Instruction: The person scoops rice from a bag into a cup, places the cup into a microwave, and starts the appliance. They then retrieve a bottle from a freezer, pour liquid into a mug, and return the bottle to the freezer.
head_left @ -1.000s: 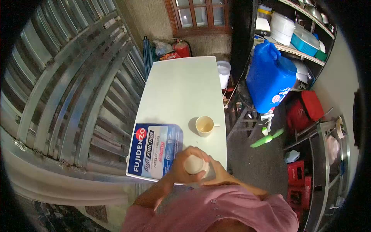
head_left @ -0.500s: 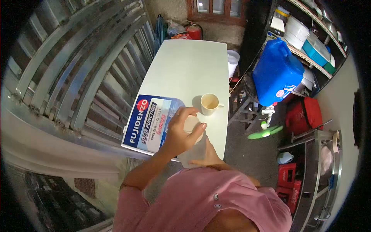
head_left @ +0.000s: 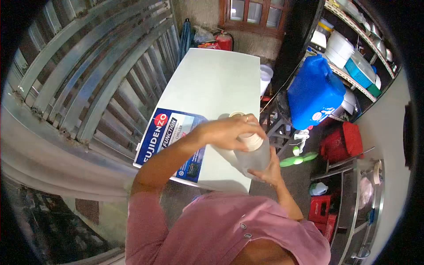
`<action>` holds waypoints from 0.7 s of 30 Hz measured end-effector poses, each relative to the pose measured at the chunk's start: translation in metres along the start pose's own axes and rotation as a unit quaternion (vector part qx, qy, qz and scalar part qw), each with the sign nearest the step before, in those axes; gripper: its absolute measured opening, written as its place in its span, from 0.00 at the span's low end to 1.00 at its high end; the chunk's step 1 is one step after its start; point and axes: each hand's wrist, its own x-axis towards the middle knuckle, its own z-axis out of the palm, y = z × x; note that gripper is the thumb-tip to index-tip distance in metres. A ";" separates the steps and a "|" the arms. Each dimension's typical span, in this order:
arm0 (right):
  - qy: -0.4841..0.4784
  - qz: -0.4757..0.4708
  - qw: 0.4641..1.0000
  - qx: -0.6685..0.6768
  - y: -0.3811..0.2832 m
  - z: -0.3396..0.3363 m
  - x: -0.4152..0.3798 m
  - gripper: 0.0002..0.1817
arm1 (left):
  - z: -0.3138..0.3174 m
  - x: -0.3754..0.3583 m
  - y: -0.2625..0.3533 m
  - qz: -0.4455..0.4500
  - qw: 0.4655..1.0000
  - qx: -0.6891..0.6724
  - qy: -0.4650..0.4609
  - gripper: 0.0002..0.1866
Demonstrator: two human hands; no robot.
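Observation:
A frosted, see-through jar (head_left: pixel 253 162) with a whitish lid (head_left: pixel 252 141) is held over the near right edge of the white freezer top (head_left: pixel 221 81). My left hand (head_left: pixel 232 132) reaches across from the left, its fingers curled around the lid from above. Lower down, my right hand (head_left: pixel 270 171) wraps the side and base of the jar. Behind my left hand, a cream mug (head_left: pixel 236 114) shows only part of its rim; the rest is hidden.
A blue and white Fujidenzo sticker (head_left: pixel 192 152) covers the freezer's near left corner. Metal slats (head_left: pixel 128 75) rise along the left. To the right, a blue jerrycan (head_left: pixel 313 92) sits on a dark stool (head_left: pixel 280 106), with a green-bladed fan (head_left: pixel 300 159) below and loaded shelves (head_left: pixel 360 79) behind.
Both hands have carried the jar to the right, from beside the sticker to the freezer's right edge. My left hand now covers most of the mug, which was in full view.

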 end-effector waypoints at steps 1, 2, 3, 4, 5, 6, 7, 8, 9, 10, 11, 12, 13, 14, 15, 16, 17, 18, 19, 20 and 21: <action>-0.011 0.012 1.000 0.000 0.003 -0.007 0.004 0.49 | -0.006 0.013 -0.003 -0.078 0.997 -0.011 -0.012 0.27; -0.006 0.016 0.999 0.038 0.010 -0.009 0.008 0.50 | -0.009 0.027 -0.005 -0.156 0.987 -0.023 -0.024 0.28; -0.005 0.018 0.999 0.035 0.017 -0.010 0.010 0.50 | -0.011 0.039 -0.005 -0.232 0.971 -0.036 -0.036 0.29; -0.004 0.020 0.999 0.031 0.024 -0.011 0.012 0.50 | -0.012 0.048 -0.004 -0.267 0.963 -0.024 -0.038 0.29; -0.003 0.021 0.999 0.028 0.029 -0.013 0.015 0.50 | -0.014 0.056 -0.003 -0.301 0.953 -0.011 -0.040 0.29; 0.001 0.031 0.999 0.037 0.028 -0.014 0.017 0.50 | -0.017 0.061 -0.003 -0.335 0.941 0.001 -0.040 0.29; 0.003 0.041 0.998 0.047 0.027 -0.014 0.018 0.50 | -0.015 0.059 -0.016 -0.217 0.976 0.012 -0.030 0.28; 0.005 0.050 0.997 0.057 0.026 -0.015 0.021 0.50 | -0.010 0.053 -0.042 -0.096 0.995 0.026 -0.019 0.28; 0.004 0.055 0.997 0.053 0.027 -0.016 0.023 0.49 | -0.007 0.050 -0.062 0.025 0.999 0.040 -0.009 0.28; 0.002 0.061 0.997 0.050 0.027 -0.018 0.024 0.48 | -0.010 0.053 -0.069 0.064 0.997 0.038 0.000 0.30; 0.000 0.067 0.997 0.047 0.028 -0.020 0.025 0.48 | -0.013 0.056 -0.077 0.026 0.999 0.009 -0.024 0.30; -0.008 0.065 0.997 0.048 0.028 -0.022 0.026 0.48 | -0.021 0.059 -0.075 -0.013 0.999 -0.019 -0.047 0.30; -0.017 0.060 0.997 0.048 0.027 -0.025 0.029 0.48 | -0.026 0.060 -0.073 -0.050 0.995 -0.047 -0.068 0.31; -0.026 0.056 0.997 0.047 0.028 -0.027 0.031 0.48 | -0.029 0.057 -0.069 -0.100 0.988 -0.099 -0.069 0.28; -0.036 0.057 0.996 0.066 0.030 -0.028 0.033 0.48 | -0.030 0.056 -0.067 -0.142 0.983 -0.097 -0.066 0.28; -0.045 0.060 0.994 0.084 0.033 -0.027 0.034 0.48 | -0.029 0.056 -0.066 -0.183 0.976 -0.096 -0.064 0.27; -0.054 0.064 0.991 0.102 0.036 -0.028 0.035 0.49 | -0.028 0.057 -0.066 -0.223 0.968 -0.095 -0.062 0.27; -0.061 0.068 0.991 0.095 0.037 -0.029 0.036 0.48 | -0.026 0.058 -0.070 -0.243 0.964 -0.087 -0.060 0.27; -0.069 0.073 0.991 0.087 0.038 -0.030 0.037 0.48 | -0.024 0.058 -0.075 -0.264 0.960 -0.079 -0.059 0.27; -0.078 0.077 0.991 0.080 0.039 -0.030 0.038 0.48 | -0.022 0.058 -0.079 -0.285 0.954 -0.071 -0.057 0.28; -0.084 0.084 0.988 0.095 0.040 -0.030 0.040 0.48 | -0.023 0.056 -0.077 -0.303 0.949 -0.074 -0.053 0.29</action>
